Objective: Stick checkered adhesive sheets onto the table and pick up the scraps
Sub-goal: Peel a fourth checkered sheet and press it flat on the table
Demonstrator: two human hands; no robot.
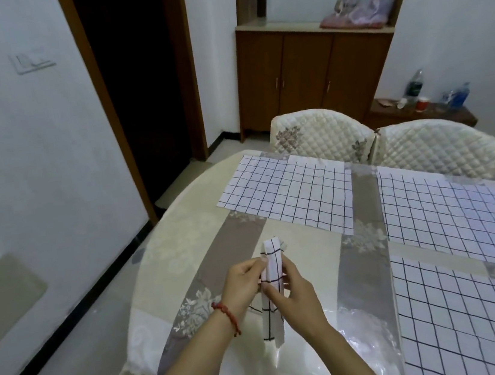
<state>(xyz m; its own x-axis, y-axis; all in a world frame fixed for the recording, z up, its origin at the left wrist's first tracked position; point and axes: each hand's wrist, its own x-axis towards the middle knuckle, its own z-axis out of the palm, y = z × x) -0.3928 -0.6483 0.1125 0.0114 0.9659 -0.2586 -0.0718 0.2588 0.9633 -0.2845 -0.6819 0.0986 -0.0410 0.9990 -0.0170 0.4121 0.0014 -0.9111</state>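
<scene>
Strip (271, 281): upright above the tabletop (182, 227), pinched between both hands.
Left hand (243, 285): fingers clamp its middle.
Right hand (295, 294): fingers curl around its lower part.
Sheets (290, 191): flat, well beyond.

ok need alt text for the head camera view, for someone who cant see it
Both hands, left hand and right hand, hold a narrow checkered strip upright above a round table. Three checkered sheets lie flat on the table to the right, with two quilted chairs and a wooden cabinet beyond.
</scene>
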